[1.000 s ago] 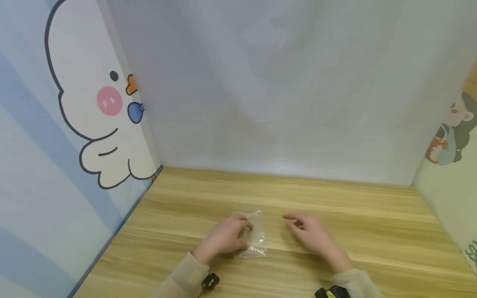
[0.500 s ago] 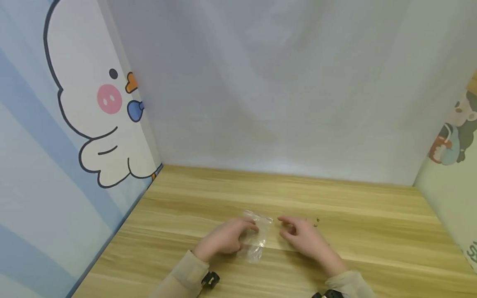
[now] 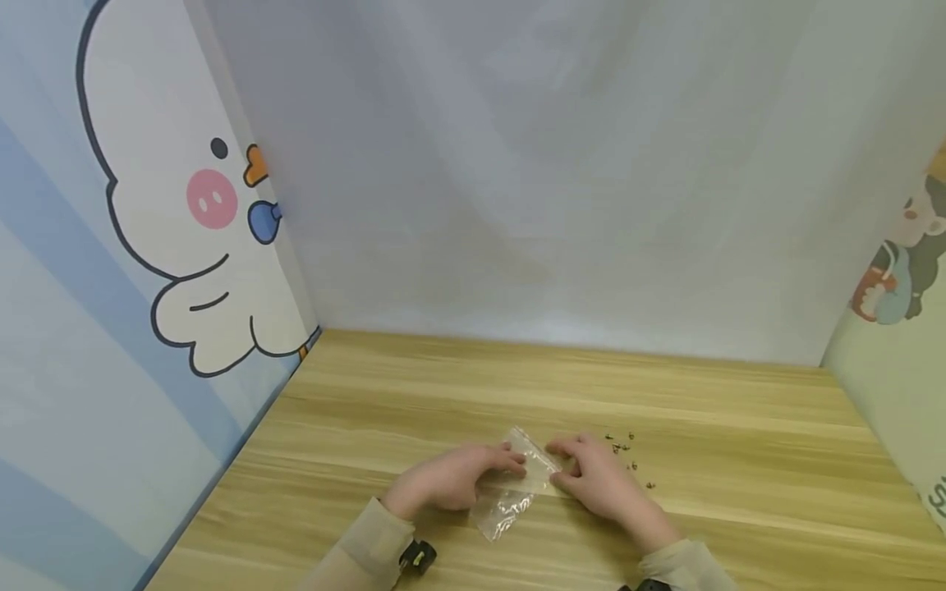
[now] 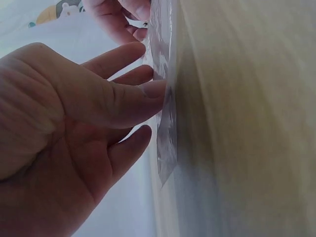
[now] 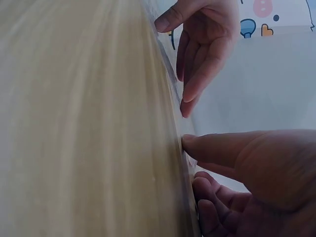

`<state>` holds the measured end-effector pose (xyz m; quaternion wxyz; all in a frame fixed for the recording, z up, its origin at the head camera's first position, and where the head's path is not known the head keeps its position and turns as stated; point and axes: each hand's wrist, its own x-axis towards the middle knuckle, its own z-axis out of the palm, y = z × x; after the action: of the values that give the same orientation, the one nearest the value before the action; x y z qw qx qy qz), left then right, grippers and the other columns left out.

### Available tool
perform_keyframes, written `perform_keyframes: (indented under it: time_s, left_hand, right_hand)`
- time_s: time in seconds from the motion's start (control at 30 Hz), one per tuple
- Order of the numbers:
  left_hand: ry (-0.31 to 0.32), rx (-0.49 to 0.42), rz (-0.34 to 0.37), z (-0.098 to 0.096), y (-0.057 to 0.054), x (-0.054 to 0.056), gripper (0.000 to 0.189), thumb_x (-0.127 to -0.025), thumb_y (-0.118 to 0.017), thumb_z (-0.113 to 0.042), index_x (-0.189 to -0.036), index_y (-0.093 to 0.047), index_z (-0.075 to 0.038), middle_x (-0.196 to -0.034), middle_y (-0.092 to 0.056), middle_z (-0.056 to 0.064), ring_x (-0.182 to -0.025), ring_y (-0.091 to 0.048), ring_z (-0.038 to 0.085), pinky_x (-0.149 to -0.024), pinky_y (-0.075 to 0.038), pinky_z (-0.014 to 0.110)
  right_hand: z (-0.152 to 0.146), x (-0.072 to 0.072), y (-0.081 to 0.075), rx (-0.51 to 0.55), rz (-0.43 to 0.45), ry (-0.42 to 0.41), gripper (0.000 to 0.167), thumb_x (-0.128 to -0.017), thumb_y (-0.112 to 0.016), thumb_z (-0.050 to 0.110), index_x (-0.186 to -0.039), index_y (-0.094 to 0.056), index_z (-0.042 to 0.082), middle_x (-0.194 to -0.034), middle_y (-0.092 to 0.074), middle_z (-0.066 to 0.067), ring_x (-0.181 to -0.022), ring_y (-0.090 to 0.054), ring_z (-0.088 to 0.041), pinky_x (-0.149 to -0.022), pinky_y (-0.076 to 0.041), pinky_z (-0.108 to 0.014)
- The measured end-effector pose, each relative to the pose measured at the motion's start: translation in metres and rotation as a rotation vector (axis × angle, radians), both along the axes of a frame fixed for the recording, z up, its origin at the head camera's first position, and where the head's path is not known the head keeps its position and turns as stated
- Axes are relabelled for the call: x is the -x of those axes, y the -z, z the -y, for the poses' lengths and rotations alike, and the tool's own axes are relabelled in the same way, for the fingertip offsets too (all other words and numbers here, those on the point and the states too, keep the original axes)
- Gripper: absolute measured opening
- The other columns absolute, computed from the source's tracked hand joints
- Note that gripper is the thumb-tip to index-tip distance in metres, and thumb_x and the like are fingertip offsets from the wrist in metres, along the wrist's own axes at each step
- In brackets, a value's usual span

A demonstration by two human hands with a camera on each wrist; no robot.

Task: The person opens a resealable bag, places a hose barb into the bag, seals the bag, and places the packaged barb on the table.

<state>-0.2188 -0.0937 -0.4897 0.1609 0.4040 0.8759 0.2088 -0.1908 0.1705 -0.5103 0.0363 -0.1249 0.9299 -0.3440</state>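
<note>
A clear plastic zip bag (image 3: 510, 492) lies flat and slanted on the wooden table (image 3: 414, 386), its strip edge towards the right hand. My left hand (image 3: 461, 476) rests over its left side, fingers loosely extended; in the left wrist view the thumb (image 4: 154, 90) touches the plastic film (image 4: 167, 123). My right hand (image 3: 599, 480) is at the bag's right corner, with thumb and index fingertips at the edge and a gap between them. Its thumb (image 5: 190, 142) presses down there in the right wrist view, the other fingers bent.
Several tiny dark metallic pieces (image 3: 621, 447), like small screws, lie scattered just right of the right hand. A grey-white curtain (image 3: 562, 205) closes off the back. Cartoon-printed panels (image 3: 185, 279) stand along the left and right sides.
The bag has turned, its strip edge swinging to the right. My right hand has moved left and nearer, reaching the bag's edge, and the small metallic pieces now show beside it.
</note>
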Motion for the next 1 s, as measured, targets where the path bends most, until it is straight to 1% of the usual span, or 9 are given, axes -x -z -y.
perform_keyframes:
  time_s: [0.1, 0.17, 0.3, 0.4, 0.57, 0.77, 0.83, 0.9, 1.0]
  left_hand:
    - [0.008, 0.001, -0.018, -0.0006, 0.0001, 0.0002, 0.075, -0.079, -0.066, 0.024, -0.143, -0.067, -0.015, -0.159, -0.054, -0.002, -0.151, -0.044, 0.020, -0.124, -0.032, 0.039]
    - [0.014, -0.002, -0.033, -0.0011, 0.0003, 0.0005, 0.069, -0.083, -0.068, 0.020, -0.143, -0.067, -0.014, -0.159, -0.054, 0.001, -0.149, -0.047, 0.022, -0.123, -0.034, 0.039]
    - [0.019, 0.002, -0.042, -0.0019, -0.0007, 0.0004, 0.053, -0.092, -0.079, -0.003, -0.144, -0.066, -0.011, -0.159, -0.054, 0.006, -0.147, -0.049, 0.024, -0.123, -0.036, 0.039]
    - [0.013, 0.018, -0.023, -0.0026, -0.0014, -0.0002, 0.064, -0.088, -0.088, -0.017, -0.147, -0.064, -0.012, -0.161, -0.052, 0.006, -0.148, -0.048, 0.024, -0.123, -0.036, 0.039]
    - [0.024, 0.033, -0.023, -0.0039, -0.0028, -0.0015, 0.076, -0.079, -0.092, -0.009, -0.149, -0.063, -0.014, -0.162, -0.050, 0.002, -0.150, -0.046, 0.022, -0.122, -0.036, 0.038]
    - [0.049, 0.012, -0.046, -0.0057, -0.0053, -0.0011, 0.077, -0.077, -0.080, 0.014, -0.147, -0.065, -0.013, -0.162, -0.051, 0.005, -0.149, -0.047, 0.022, -0.122, -0.037, 0.036]
    - [0.018, 0.010, -0.032, -0.0064, -0.0066, -0.0010, 0.081, -0.074, -0.079, 0.018, -0.148, -0.063, -0.011, -0.163, -0.049, 0.006, -0.150, -0.045, 0.024, -0.122, -0.036, 0.037]
    - [-0.024, 0.012, -0.033, -0.0074, -0.0075, -0.0005, 0.080, -0.076, -0.081, 0.016, -0.149, -0.062, -0.010, -0.163, -0.049, 0.006, -0.151, -0.045, 0.025, -0.122, -0.035, 0.039]
    - [-0.081, 0.022, -0.066, -0.0092, -0.0079, 0.0011, 0.077, -0.077, -0.084, 0.011, -0.149, -0.062, -0.009, -0.161, -0.051, 0.007, -0.149, -0.048, 0.028, -0.122, -0.037, 0.042]
  right_hand:
    - [0.0003, -0.0019, 0.0009, 0.015, 0.001, 0.005, 0.046, -0.088, -0.085, 0.014, -0.133, -0.073, 0.011, -0.101, -0.058, 0.000, -0.081, -0.054, -0.011, -0.071, -0.050, -0.033]
    - [0.0005, -0.0026, 0.0010, 0.021, 0.003, 0.011, 0.046, -0.088, -0.086, 0.014, -0.132, -0.074, 0.010, -0.101, -0.059, 0.000, -0.081, -0.054, -0.011, -0.071, -0.050, -0.034]
    - [0.0013, -0.0031, 0.0005, 0.017, 0.005, 0.023, 0.046, -0.087, -0.086, 0.014, -0.132, -0.074, 0.011, -0.103, -0.060, 0.000, -0.081, -0.054, -0.011, -0.071, -0.050, -0.034]
    - [0.0021, -0.0029, 0.0000, 0.005, 0.002, 0.026, 0.047, -0.087, -0.085, 0.015, -0.132, -0.074, 0.012, -0.101, -0.060, 0.001, -0.080, -0.053, -0.011, -0.070, -0.049, -0.034]
    - [0.0038, -0.0040, -0.0008, -0.011, -0.012, 0.018, 0.042, -0.088, -0.085, 0.019, -0.128, -0.075, 0.012, -0.101, -0.061, 0.002, -0.077, -0.051, -0.011, -0.067, -0.047, -0.033]
    - [0.0063, -0.0043, -0.0008, 0.001, -0.012, 0.030, 0.030, -0.088, -0.086, 0.018, -0.115, -0.076, 0.010, -0.096, -0.065, 0.002, -0.083, -0.056, -0.012, -0.078, -0.053, -0.039]
    - [0.0066, -0.0044, -0.0013, 0.007, 0.000, 0.045, 0.025, -0.087, -0.087, 0.017, -0.108, -0.075, 0.010, -0.092, -0.064, 0.002, -0.083, -0.057, -0.012, -0.080, -0.055, -0.040]
    - [0.0065, -0.0050, -0.0022, 0.013, 0.019, 0.063, 0.021, -0.086, -0.087, 0.018, -0.101, -0.073, 0.012, -0.088, -0.064, 0.003, -0.082, -0.058, -0.013, -0.078, -0.055, -0.040]
    - [0.0060, -0.0064, -0.0033, 0.003, 0.046, 0.085, 0.019, -0.086, -0.087, 0.021, -0.094, -0.071, 0.015, -0.085, -0.063, 0.004, -0.079, -0.058, -0.013, -0.075, -0.054, -0.039]
